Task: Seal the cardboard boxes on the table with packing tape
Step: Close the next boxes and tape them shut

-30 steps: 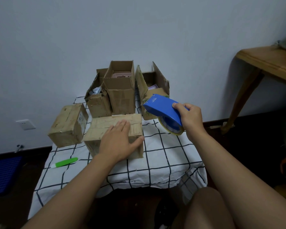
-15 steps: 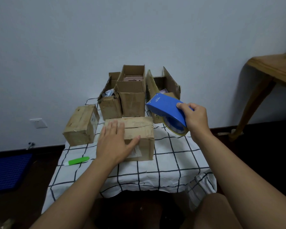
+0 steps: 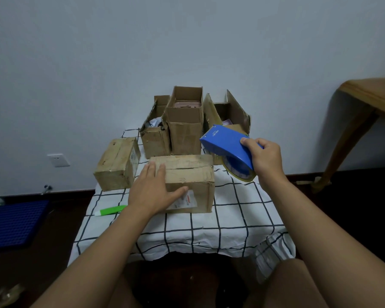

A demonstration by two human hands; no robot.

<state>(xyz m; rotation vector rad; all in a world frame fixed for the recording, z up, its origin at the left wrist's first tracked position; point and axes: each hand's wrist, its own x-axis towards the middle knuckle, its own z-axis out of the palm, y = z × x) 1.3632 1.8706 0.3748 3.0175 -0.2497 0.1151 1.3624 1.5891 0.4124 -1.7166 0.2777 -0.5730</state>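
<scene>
A closed cardboard box (image 3: 188, 174) lies in the middle of the table, its top flaps meeting at a seam. My left hand (image 3: 152, 192) rests flat on its left end, fingers straight on top and thumb against the front face. My right hand (image 3: 266, 160) grips a blue tape dispenser (image 3: 227, 145) holding a roll of tape (image 3: 238, 173), raised just right of the box's far right corner. Three open boxes stand behind: left (image 3: 155, 138), middle (image 3: 185, 127) and right (image 3: 229, 114). Another closed box (image 3: 117, 164) sits at the left.
The small table carries a white cloth with a black grid (image 3: 231, 210). A green utility knife (image 3: 110, 210) lies near its left edge. A wooden table (image 3: 371, 96) stands at the right, a blue mat (image 3: 11, 225) on the floor at the left.
The view has shifted so the table sits further right. The front box has rolled toward me, showing its seam on top and a label in front. The dispenser stays raised beside it.
</scene>
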